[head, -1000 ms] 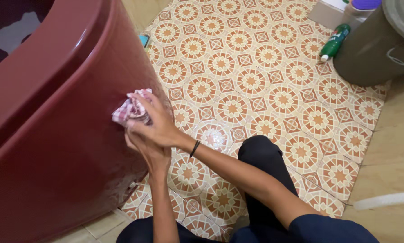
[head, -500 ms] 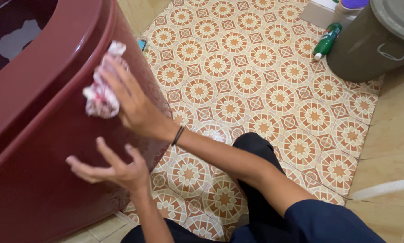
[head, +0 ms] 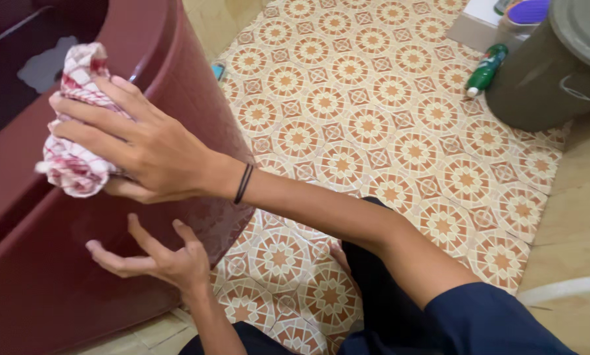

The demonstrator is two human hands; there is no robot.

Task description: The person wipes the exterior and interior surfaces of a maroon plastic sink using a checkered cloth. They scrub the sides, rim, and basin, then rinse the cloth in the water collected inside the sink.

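Right hand (head: 147, 154) grip clenched on checked cloth (head: 75, 148), now higher on maroon tub (head: 177, 85); left hand (head: 157, 260) open, unchanged.

Free room and obstacles. The dark red tub (head: 58, 263) fills the left side; its curved wall blocks any passage leftward, and only its open top at upper left gives way. The left hand (head: 157, 260) hovers just beside that wall with a narrow gap between. The patterned tile floor (head: 374, 125) lies open through the middle. At upper right a grey lidded bin (head: 551, 72) and a lying green bottle (head: 485, 69) close off the corner. The person's dark-clad knee (head: 374, 289) bounds the lower edge.
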